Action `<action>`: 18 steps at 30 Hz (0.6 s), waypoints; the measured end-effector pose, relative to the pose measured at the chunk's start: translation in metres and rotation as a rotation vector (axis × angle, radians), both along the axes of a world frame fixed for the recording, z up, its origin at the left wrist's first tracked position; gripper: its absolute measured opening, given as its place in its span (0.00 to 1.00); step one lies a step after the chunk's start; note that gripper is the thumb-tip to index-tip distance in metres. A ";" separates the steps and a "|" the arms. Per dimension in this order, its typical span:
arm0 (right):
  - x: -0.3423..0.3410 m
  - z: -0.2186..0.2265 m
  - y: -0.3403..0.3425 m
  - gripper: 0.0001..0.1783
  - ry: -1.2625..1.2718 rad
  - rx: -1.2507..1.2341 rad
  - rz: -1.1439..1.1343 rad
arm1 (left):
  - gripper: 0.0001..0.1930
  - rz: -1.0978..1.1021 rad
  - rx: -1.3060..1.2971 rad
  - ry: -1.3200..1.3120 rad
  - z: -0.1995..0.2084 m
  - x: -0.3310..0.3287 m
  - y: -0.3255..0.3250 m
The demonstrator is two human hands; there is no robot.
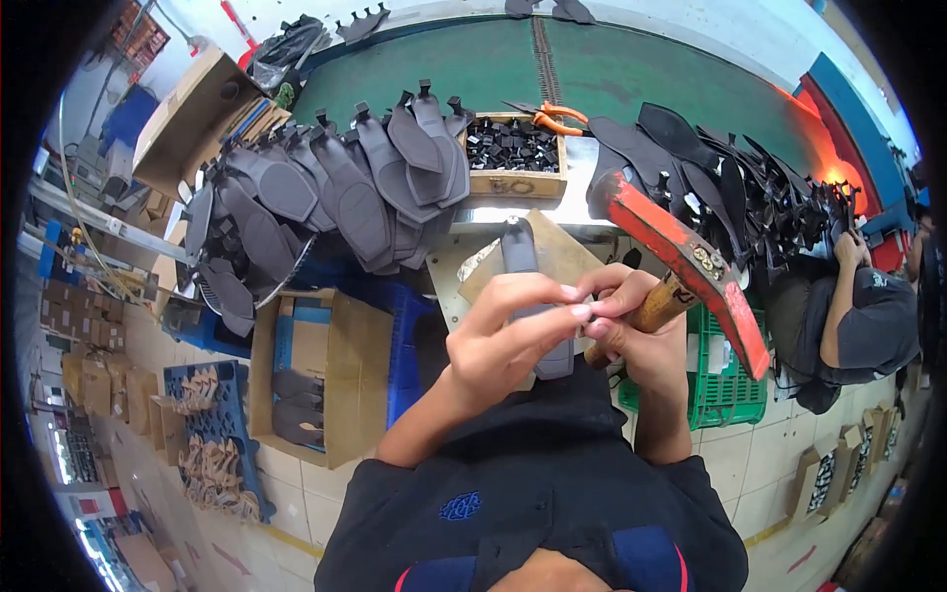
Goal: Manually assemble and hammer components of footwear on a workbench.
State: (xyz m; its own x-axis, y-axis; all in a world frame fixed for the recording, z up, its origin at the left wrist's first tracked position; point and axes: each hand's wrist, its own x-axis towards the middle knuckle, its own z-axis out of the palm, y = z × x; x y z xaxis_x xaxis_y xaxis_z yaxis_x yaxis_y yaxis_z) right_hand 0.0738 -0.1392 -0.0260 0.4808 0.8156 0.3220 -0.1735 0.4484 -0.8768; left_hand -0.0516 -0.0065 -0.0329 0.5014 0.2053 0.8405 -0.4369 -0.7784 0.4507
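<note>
My left hand (pixel 508 335) and my right hand (pixel 631 321) meet fingertip to fingertip over a grey shoe sole (pixel 533 296) lying on a small work board (pixel 567 252). The left fingers pinch at a point on the sole; whatever tiny thing sits between the fingertips is too small to see. My right hand grips the wooden handle of a red-headed hammer (pixel 691 266), whose head points up and to the left above the board.
A fanned pile of grey soles (pixel 326 192) lies on the left, black strap pieces (pixel 730 187) on the right. A wooden box of small black parts (pixel 513 148) sits behind, orange pliers (pixel 552 118) beside it. Another person (pixel 858 326) sits at right. Below: a cardboard box (pixel 326 385), a green crate (pixel 720 380).
</note>
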 end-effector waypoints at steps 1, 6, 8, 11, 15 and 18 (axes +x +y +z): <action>0.000 -0.001 -0.001 0.08 -0.005 -0.009 0.010 | 0.19 0.010 -0.009 -0.005 -0.004 0.000 -0.002; 0.007 -0.010 -0.005 0.11 0.084 -0.158 0.071 | 0.16 0.039 -0.146 -0.060 -0.015 0.000 -0.008; 0.005 -0.012 -0.003 0.11 0.070 -0.161 0.058 | 0.16 0.050 -0.207 -0.042 -0.022 -0.001 -0.011; 0.003 -0.015 0.004 0.11 0.049 -0.133 0.046 | 0.20 0.018 -0.313 0.005 -0.030 -0.002 -0.012; 0.002 -0.019 0.007 0.18 0.024 -0.177 0.047 | 0.19 0.098 -0.315 -0.003 -0.022 -0.001 -0.011; 0.004 -0.021 0.004 0.12 0.082 -0.219 0.092 | 0.19 0.179 -0.196 -0.029 -0.020 -0.002 -0.008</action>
State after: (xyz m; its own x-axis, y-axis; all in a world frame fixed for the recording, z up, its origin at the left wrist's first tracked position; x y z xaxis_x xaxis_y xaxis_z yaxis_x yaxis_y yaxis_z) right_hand 0.0775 -0.1351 -0.0472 0.4190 0.9029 0.0960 -0.2795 0.2288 -0.9325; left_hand -0.0537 -0.0142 -0.0530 0.4189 0.4487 0.7894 -0.3149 -0.7437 0.5898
